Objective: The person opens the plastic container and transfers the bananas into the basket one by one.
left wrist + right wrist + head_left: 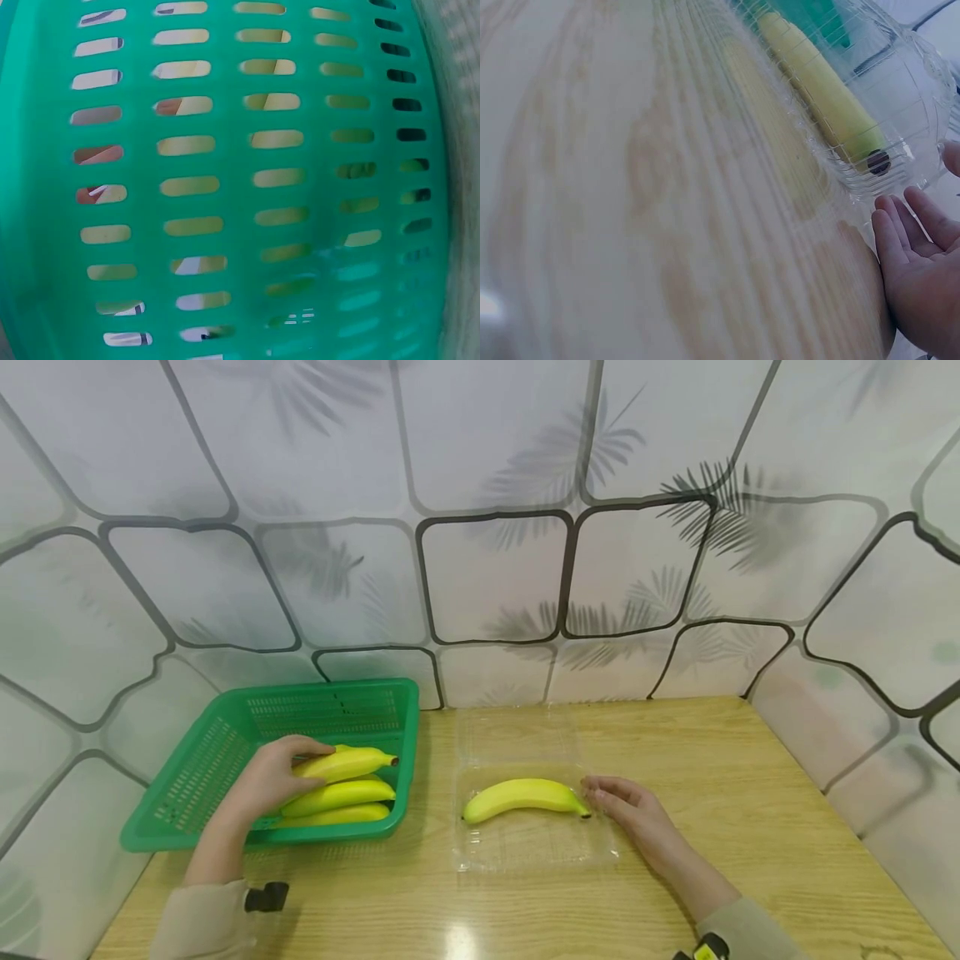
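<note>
In the head view my left hand (281,772) reaches into the green plastic basket (412,735) and grips the top banana (352,763), thumb on the near side and fingers over the far side. Several more yellow bananas (348,795) lie beneath it. A single banana (525,795) with a greenish tip lies in a clear plastic clamshell box (525,852), its lid folded back. Beside that box's right edge is my right hand (637,814); in the right wrist view its fingers (889,236) are extended, fingertips right at the box's corner.
A wooden table (720,760) carries the basket on the left and the box in the middle. Patterned wall covering (495,577) rises behind and at both sides. The slotted basket wall (225,165) fills the left wrist view and hides the left hand's grip there.
</note>
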A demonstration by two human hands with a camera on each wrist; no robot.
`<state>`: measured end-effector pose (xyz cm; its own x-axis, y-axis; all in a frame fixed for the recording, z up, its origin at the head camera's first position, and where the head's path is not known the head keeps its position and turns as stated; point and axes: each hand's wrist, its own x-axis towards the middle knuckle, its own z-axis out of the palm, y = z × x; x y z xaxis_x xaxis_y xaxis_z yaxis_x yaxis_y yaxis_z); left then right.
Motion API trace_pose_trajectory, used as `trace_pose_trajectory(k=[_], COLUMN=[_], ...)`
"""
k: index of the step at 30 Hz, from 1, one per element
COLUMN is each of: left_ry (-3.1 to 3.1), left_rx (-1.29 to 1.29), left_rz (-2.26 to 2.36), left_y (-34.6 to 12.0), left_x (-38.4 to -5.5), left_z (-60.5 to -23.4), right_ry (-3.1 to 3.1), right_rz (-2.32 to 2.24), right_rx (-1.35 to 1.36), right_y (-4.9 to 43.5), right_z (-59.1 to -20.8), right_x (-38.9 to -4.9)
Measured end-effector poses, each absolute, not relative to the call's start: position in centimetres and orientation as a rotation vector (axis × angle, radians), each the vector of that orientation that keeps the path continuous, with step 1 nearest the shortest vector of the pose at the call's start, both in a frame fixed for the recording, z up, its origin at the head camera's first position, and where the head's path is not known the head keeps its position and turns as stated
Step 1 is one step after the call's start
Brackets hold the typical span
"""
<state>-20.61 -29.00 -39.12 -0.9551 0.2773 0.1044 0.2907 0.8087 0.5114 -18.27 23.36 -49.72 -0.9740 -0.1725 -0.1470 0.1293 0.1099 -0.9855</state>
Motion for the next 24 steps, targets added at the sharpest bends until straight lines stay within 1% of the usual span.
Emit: trace_pose_trajectory(k=[7,13,24], left_ry=[-2.952,-2.857,-2.828], left_rx=[-0.453,-0.376,-0.315], left_rz=[-0.886,-1.014,-1.031], left_y=[-28.76,-28.51,-28.69], left_x=[-20.51,-20.19,-20.16], left_z=[-39.05,-38.63,-38.51], right_ry=[2.156,2.148,2.139], right_rz=[-1.975,-1.985,-1.987], right_rx=[-0.047,-0.044,-0.044], right_y=[23.36,23.36,23.44], right_z=[-49.86,-49.87,-49.98], right_x=[-18.23,-18.22,-18.30])
